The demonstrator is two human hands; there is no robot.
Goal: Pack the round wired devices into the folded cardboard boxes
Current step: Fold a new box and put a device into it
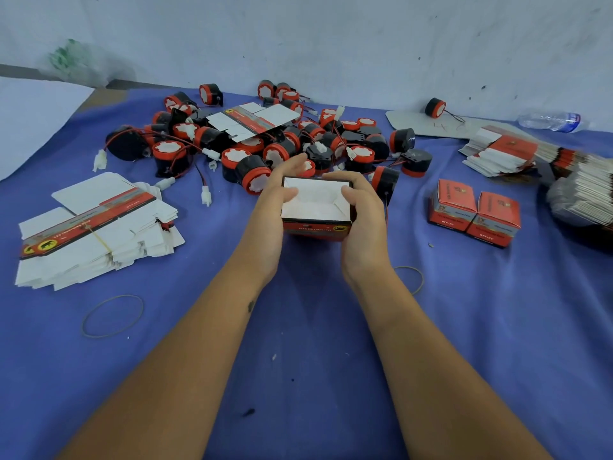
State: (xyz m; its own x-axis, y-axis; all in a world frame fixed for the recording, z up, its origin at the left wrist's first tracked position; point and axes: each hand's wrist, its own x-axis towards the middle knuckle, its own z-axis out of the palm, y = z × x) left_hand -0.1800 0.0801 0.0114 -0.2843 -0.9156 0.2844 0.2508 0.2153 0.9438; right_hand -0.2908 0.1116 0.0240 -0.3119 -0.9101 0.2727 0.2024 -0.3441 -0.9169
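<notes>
An open red cardboard box [315, 207] with a white, empty inside sits in the middle of the blue cloth, held from both sides. My left hand [270, 210] grips its left wall, thumb over the rim. My right hand [360, 210] grips its right wall, fingers curled over the far edge. Just beyond lies a heap of round black-and-red wired devices [265, 144] with white plugs. One device [435, 107] lies apart at the back right.
A banded stack of flat box blanks [96, 234] lies at left; more blanks [504, 151] lie at right. Two closed red boxes [474, 212] stand to the right. Rubber bands [112, 315] lie on the cloth. A plastic bottle [550, 121] rests by the wall.
</notes>
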